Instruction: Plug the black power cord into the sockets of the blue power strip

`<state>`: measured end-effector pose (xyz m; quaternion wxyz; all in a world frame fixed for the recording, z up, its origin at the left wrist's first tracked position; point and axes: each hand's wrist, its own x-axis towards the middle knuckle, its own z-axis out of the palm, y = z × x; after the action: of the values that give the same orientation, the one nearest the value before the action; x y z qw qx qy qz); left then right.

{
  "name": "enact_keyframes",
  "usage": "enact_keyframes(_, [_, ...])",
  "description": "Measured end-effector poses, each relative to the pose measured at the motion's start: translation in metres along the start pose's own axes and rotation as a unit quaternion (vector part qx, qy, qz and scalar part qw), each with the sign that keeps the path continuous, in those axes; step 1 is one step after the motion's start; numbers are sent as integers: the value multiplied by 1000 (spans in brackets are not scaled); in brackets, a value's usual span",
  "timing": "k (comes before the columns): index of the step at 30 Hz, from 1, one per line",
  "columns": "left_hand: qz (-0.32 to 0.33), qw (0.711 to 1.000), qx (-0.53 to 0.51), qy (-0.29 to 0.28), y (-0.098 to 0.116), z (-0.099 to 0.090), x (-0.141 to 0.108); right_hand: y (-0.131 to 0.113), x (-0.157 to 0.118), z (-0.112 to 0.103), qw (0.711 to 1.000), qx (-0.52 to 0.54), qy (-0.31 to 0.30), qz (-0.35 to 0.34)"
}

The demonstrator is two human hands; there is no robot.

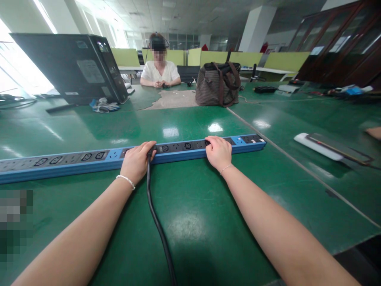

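A long blue-and-black power strip [175,149] lies across the green table, with rows of sockets facing up. My left hand [137,161] is closed at its middle around a black plug [152,151], whose prongs are hidden. From the plug a thick black cable [154,212] runs down toward me. Farther right, my right hand [219,153] grips the strip, fingertips over its top face and far edge. A small dark patch shows by those fingertips; I cannot make out what it is.
Across the green table [190,190] sits a person [160,73] with hands together. A black computer case [74,67], gloves [104,105] and a brown bag [218,84] stand toward the back. At right lies a white-and-dark long object [318,147], near part of another person's hand [374,132].
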<state>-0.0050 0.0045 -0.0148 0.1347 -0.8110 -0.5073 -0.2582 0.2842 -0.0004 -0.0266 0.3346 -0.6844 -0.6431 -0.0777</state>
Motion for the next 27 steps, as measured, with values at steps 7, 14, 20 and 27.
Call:
enact_keyframes(7, [-7,1000,13,-24,0,-4,1,-1,0,-1,1000,0,-3,4])
enact_keyframes(14, [-84,996,-14,1,5,-27,9,-1,-1,-1,1000,10,5,3])
enact_keyframes(20, [-151,985,-31,75,-6,-52,8,0,0,-1,1000,5,4,0])
enact_keyframes(27, [-246,968,-35,37,-54,-68,0,0,0,0,1000,2,6,-5])
